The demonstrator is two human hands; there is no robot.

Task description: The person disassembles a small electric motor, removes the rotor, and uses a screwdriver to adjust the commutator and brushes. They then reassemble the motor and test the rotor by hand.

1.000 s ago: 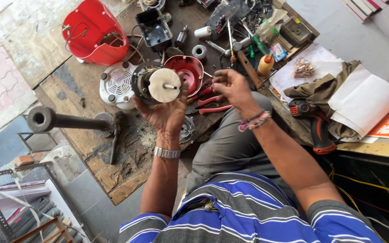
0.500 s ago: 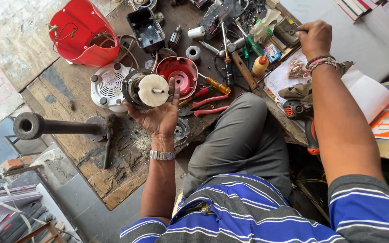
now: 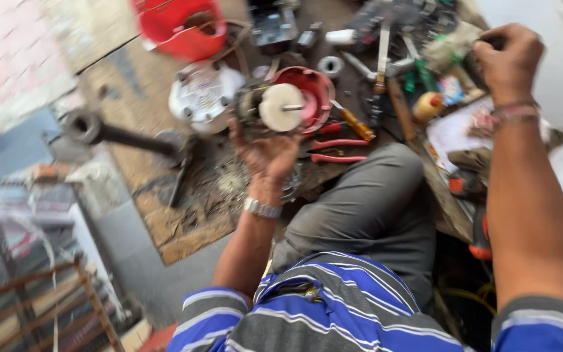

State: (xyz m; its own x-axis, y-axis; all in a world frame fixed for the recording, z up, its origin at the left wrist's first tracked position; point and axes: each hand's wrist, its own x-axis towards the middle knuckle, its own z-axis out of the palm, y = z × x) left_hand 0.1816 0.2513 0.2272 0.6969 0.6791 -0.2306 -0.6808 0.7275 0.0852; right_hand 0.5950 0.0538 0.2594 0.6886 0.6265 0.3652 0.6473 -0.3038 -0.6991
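Observation:
My left hand (image 3: 268, 153), with a metal watch on the wrist, holds up a small motor unit (image 3: 275, 107) that has a round white disc and a short shaft facing me. Just behind it lies a red round housing (image 3: 311, 91). My right hand (image 3: 506, 62) is raised at the upper right over the cluttered tools, its fingers curled into a fist. Motion blur hides whether anything small is inside it. Red-handled pliers (image 3: 337, 150) and an orange-handled screwdriver (image 3: 353, 122) lie by my grey-trousered knee (image 3: 373, 202).
A white vented cover (image 3: 203, 94) and a red casing (image 3: 184, 23) sit on the worn wooden board (image 3: 144, 85). A dark metal pipe stand (image 3: 125, 137) lies at the left. White paper (image 3: 454, 130), an orange-black power tool (image 3: 477, 215) and a metal rack (image 3: 34, 293) surround me.
My right hand left the pliers, swung up to the right and stays raised in a fist. The left hand keeps holding the motor unit. The view has moved closer and blurred.

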